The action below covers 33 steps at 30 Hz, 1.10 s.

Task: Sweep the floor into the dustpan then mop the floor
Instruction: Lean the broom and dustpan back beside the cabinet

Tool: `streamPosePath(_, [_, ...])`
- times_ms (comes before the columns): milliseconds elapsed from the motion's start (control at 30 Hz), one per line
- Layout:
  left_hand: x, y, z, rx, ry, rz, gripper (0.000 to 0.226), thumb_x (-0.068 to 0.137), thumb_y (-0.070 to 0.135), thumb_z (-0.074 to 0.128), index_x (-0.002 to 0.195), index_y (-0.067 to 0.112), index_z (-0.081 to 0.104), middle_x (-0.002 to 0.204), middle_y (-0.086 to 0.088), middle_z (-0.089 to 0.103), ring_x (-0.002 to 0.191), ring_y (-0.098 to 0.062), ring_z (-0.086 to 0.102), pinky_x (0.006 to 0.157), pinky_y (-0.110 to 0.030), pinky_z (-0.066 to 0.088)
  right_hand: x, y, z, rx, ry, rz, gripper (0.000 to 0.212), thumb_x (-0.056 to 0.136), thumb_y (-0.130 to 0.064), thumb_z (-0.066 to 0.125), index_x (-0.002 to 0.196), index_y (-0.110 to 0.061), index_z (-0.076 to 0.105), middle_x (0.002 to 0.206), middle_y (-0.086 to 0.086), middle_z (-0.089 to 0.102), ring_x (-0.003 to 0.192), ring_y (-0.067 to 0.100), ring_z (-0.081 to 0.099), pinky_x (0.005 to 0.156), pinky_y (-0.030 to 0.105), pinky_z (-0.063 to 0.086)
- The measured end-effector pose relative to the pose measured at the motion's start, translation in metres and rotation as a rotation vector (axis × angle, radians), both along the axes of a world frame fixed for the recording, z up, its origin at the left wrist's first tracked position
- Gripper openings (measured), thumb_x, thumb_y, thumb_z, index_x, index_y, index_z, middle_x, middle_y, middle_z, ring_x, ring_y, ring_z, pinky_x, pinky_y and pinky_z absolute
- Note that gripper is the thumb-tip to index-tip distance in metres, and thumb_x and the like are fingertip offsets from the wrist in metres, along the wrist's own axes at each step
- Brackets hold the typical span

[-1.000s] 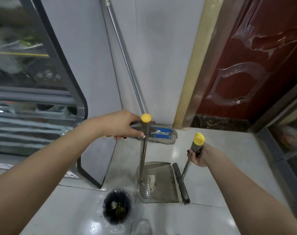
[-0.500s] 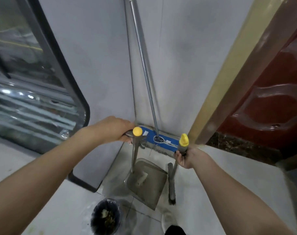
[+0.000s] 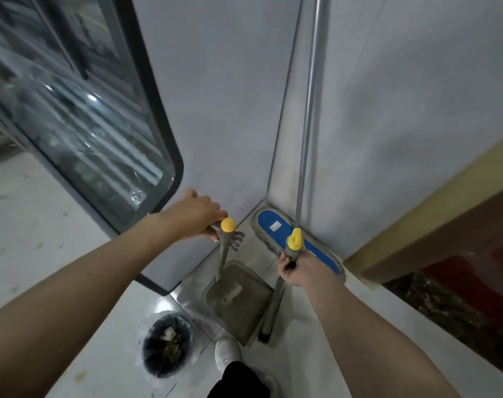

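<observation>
Swung dustpan [image 3: 238, 307] and broom [image 3: 271, 313] nearer the mop [image 3: 276, 228], left hand [image 3: 192, 218] fingers grasping the dustpan handle, right hand [image 3: 300, 270] the broom's; judged both light, stiff, best held high.

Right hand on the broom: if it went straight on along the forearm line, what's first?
Probably the blue flat mop head lying in the corner. The right hand, gripping the yellow-capped grey broom handle, points towards its left end. Depth is unclear, so it might pass above it.
</observation>
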<state>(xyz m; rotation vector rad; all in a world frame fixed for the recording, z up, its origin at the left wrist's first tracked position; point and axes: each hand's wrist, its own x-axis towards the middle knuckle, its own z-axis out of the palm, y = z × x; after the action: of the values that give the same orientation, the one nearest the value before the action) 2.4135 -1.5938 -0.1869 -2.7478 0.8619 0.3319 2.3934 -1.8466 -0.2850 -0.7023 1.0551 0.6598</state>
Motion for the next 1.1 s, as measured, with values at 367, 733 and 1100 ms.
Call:
streamPosePath(367, [0.042, 0.06, -0.055, 0.079, 0.127, 0.118, 0.044, 0.093, 0.046, 0.048, 0.133, 0.03, 0.043, 0.132, 0.005, 0.046, 0.125, -0.019, 0.041, 0.116, -0.041, 0.006, 0.073, 0.083, -0.03, 0.01, 0.083, 0.016, 0.025, 0.097, -0.02, 0.05, 0.083, 0.001, 0.054, 0.074, 0.015, 0.054, 0.035, 0.022, 0.056, 0.027, 0.017, 0.04])
streamPosePath(733, [0.049, 0.119, -0.067, -0.071, -0.162, 0.123, 0.034, 0.051, 0.032, 0.09, 0.079, 0.022, 0.075, 0.08, -0.003, 0.066, 0.073, -0.023, 0.065, 0.068, -0.03, 0.055, 0.132, 0.17, -0.042, 0.005, 0.133, 0.42, 0.033, 0.101, -0.021, 0.038, 0.081, 0.001, 0.051, 0.071, 0.014, 0.054, 0.026, 0.02, 0.054, 0.027, 0.014, 0.038])
streamPosePath(1100, [0.041, 0.153, -0.085, -0.422, -0.199, 0.307, 0.025, 0.059, 0.015, 0.089, 0.079, 0.009, 0.075, 0.08, -0.012, 0.067, 0.069, -0.031, 0.065, 0.061, -0.035, 0.055, 0.163, 0.248, -0.089, 0.0, 0.132, 0.654, 0.043, 0.102, -0.03, 0.037, 0.086, 0.006, 0.055, 0.045, 0.019, 0.059, 0.028, 0.02, 0.055, 0.025, 0.015, 0.037])
